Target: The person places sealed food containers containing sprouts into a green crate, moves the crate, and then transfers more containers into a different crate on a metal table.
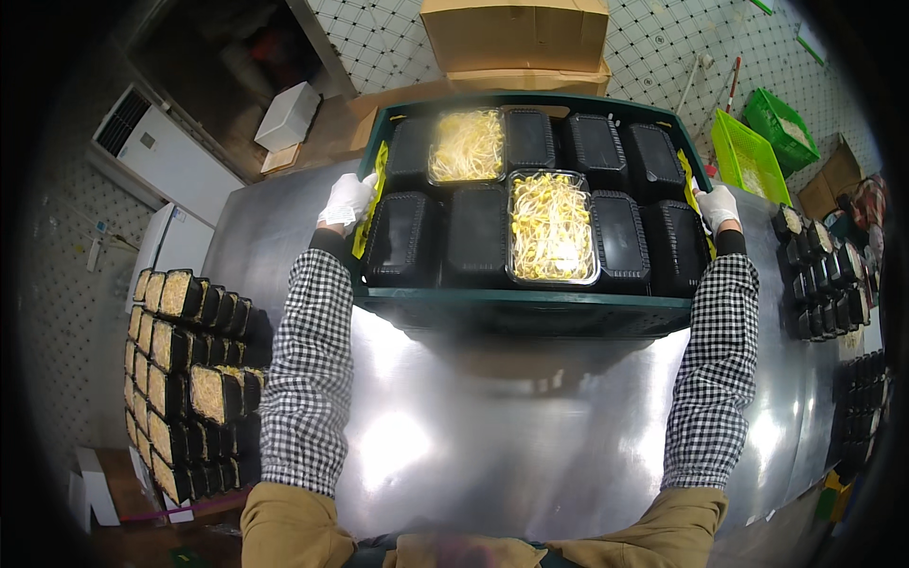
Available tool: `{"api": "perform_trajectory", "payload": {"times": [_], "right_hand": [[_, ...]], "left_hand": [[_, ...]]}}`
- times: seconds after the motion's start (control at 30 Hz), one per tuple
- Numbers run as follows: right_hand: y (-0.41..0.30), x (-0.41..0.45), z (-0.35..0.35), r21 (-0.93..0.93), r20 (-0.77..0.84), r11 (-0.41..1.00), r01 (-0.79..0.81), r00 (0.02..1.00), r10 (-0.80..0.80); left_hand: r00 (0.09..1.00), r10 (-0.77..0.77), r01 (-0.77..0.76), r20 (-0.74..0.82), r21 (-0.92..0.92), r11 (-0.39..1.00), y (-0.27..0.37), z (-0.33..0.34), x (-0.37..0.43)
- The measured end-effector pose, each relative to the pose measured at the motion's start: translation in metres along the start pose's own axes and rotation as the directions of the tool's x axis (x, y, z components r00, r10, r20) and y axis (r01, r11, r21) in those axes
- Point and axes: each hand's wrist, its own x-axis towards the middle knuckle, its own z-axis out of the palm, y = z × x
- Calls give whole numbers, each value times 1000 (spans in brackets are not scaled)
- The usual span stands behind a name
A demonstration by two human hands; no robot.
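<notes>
A dark green plastic crate (pixel 525 302) is before me at the far side of the metal table. My left hand (pixel 348 201), in a white glove, grips its left end beside a yellow strip. On the opposite end, my right hand (pixel 719 206), gloved too, has hold of the rim. Inside lie two rows of black plastic trays (pixel 476 231), mostly bottom side up. Two packs, the rear sprout pack (pixel 467 145) and the front sprout pack (pixel 552 227), show yellow bean sprouts under clear lids. Whether the crate rests on the table or is slightly raised, I cannot tell.
The steel table (pixel 490 454) reflects light. Stacked sprout trays (pixel 167 355) stand at left, with more black trays (pixel 824 270) at right. Beyond are a cardboard box (pixel 515 35), a lime-green basket (pixel 749 156), a green basket (pixel 781 131) and a white foam box (pixel 287 117).
</notes>
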Motion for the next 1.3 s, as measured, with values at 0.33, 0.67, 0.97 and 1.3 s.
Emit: {"api": "perform_trajectory", "payload": {"times": [0.33, 0.67, 0.97, 1.3], "right_hand": [[37, -167, -47, 285, -390, 949, 132, 921, -11], [117, -318, -22, 730, -386, 680, 69, 863, 327], [182, -324, 91, 504, -634, 853, 136, 729, 258], [114, -255, 118, 801, -504, 523, 291, 799, 328]], "left_hand": [[921, 54, -148, -385, -219, 964, -26, -28, -162], [849, -93, -298, -520, -617, 728, -80, 3, -324], [677, -138, -402, -723, -520, 754, -170, 95, -248], [899, 302, -438, -317, -682, 586, -196, 107, -144]]}}
